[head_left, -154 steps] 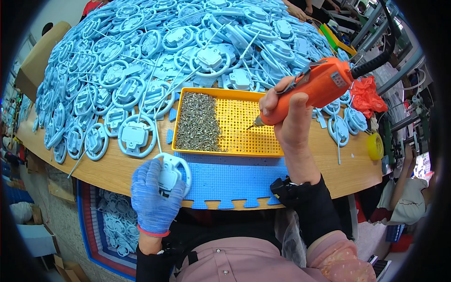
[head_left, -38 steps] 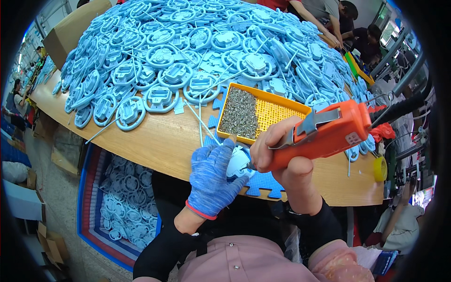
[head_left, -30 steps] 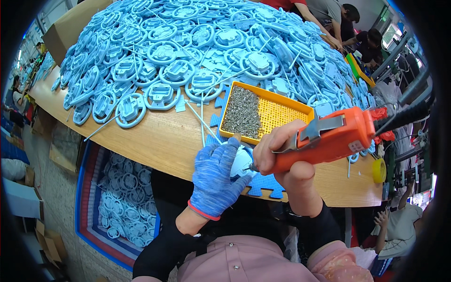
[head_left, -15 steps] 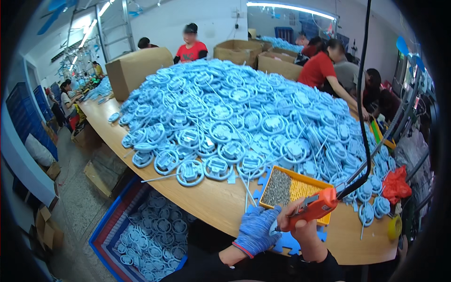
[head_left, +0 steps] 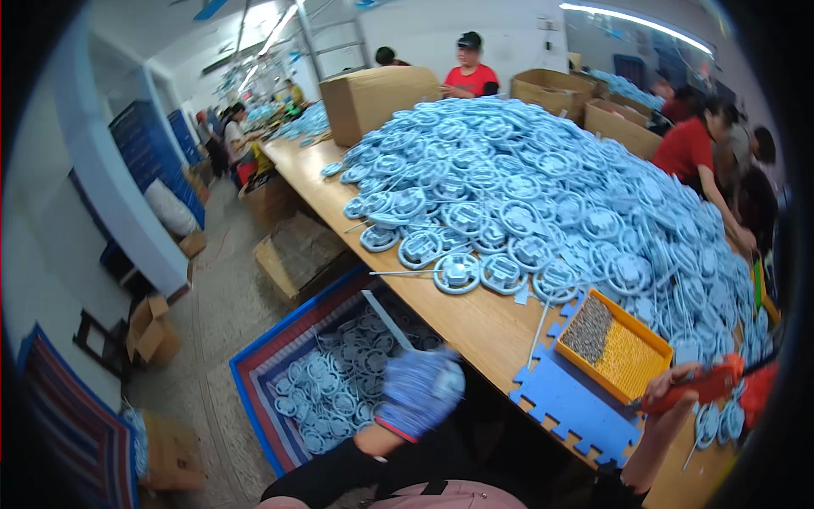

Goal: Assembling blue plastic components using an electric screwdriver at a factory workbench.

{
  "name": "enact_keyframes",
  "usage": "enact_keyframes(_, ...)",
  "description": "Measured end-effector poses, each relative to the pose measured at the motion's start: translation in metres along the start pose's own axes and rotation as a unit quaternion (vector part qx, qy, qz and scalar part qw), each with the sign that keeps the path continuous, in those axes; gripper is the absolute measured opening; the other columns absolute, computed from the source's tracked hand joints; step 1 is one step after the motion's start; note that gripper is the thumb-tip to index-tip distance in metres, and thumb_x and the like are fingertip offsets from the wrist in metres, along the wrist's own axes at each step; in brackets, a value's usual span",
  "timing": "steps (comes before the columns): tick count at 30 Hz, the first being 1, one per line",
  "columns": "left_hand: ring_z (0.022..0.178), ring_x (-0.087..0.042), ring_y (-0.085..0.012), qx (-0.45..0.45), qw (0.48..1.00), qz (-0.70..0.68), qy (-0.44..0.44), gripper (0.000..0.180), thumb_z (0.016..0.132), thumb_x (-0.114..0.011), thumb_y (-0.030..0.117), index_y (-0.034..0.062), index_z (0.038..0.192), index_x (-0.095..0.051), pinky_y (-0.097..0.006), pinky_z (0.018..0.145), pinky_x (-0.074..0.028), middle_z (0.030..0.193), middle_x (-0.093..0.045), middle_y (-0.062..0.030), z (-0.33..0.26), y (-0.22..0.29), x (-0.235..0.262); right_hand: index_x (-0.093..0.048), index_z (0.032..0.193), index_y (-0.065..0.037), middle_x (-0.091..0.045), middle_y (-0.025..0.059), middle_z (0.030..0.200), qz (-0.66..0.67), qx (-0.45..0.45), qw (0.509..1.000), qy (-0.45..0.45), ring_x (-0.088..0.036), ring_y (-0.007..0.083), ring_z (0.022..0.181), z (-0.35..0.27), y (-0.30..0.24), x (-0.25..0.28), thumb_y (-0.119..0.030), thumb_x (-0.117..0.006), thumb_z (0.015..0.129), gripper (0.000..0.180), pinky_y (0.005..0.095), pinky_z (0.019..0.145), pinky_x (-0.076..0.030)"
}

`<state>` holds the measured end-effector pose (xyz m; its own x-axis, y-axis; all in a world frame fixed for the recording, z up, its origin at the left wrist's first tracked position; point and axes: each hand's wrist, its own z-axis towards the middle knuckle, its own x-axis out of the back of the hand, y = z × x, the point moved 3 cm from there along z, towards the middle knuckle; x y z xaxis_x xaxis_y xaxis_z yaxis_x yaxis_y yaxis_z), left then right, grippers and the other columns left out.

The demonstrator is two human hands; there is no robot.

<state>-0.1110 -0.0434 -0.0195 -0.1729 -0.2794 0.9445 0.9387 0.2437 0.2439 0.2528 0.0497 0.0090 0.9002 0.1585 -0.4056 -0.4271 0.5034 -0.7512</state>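
My left hand (head_left: 420, 392), in a blue knitted glove, is closed round a light-blue plastic part with a long flat stick (head_left: 388, 319). The part's round end is mostly hidden by the glove and blurred. It is above a striped, blue-rimmed bin (head_left: 256, 379) holding many similar light-blue ring-shaped parts (head_left: 326, 399). At the right, my bare right hand (head_left: 671, 405) grips a red-orange electric screwdriver (head_left: 702, 386) with a dark cord. Beside its tip lies a yellow tray (head_left: 632, 388) of grey screws (head_left: 588, 329), set on a blue foam mat (head_left: 564, 407).
A big heap of light-blue ring parts (head_left: 543, 195) covers much of the wooden table (head_left: 407, 293). Cardboard boxes (head_left: 373, 102) stand behind it. People in red (head_left: 471, 78) work across the table and at the right. Another open carton (head_left: 297, 254) sits on the floor beside the bin.
My left hand has moved left from the foam mat to above the bin, carrying the part. The screwdriver in my right hand has moved away to the right. The view has turned left.
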Motion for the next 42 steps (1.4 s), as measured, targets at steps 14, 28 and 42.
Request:
enact_keyframes(14,0.103,-0.058,-0.0189,0.244,0.95,-0.047,0.188,0.052,0.077,-0.07,0.021,0.0027,0.123,-0.053,-0.031,0.094,-0.045,0.118,-0.06,-0.0134,0.102,-0.343,0.318,-0.045,0.093,-0.004,-0.05,0.0043,0.057,0.031,-0.043,0.998,-0.028,-0.05,0.0127,0.045,-0.012,-0.003,-0.014,-0.057,-0.072,0.073,0.063,0.0242,0.041,-0.043)
enact_keyframes(28,0.093,-0.061,-0.03,-0.179,0.903,0.28,0.274,0.051,0.081,-0.067,0.022,0.0042,0.126,-0.05,-0.039,0.084,-0.049,0.1,-0.062,-0.0163,0.112,0.029,0.326,-0.047,0.098,-0.005,-0.051,0.0029,0.062,0.025,-0.037,0.996,-0.071,-0.051,0.0124,0.05,0.005,-0.005,-0.004,-0.058,-0.067,0.077,0.06,0.0246,0.046,-0.042)
enact_keyframes(42,0.109,-0.057,-0.0226,-0.524,0.695,0.263,0.415,0.05,0.091,-0.052,0.026,0.009,0.137,-0.042,-0.034,0.09,-0.046,0.127,-0.054,-0.0137,0.101,0.088,0.332,-0.051,0.099,-0.003,-0.054,0.0039,0.062,0.027,-0.052,0.994,-0.089,-0.053,0.0102,0.051,0.013,-0.022,0.004,-0.049,-0.071,0.078,0.054,0.0208,0.045,-0.042)
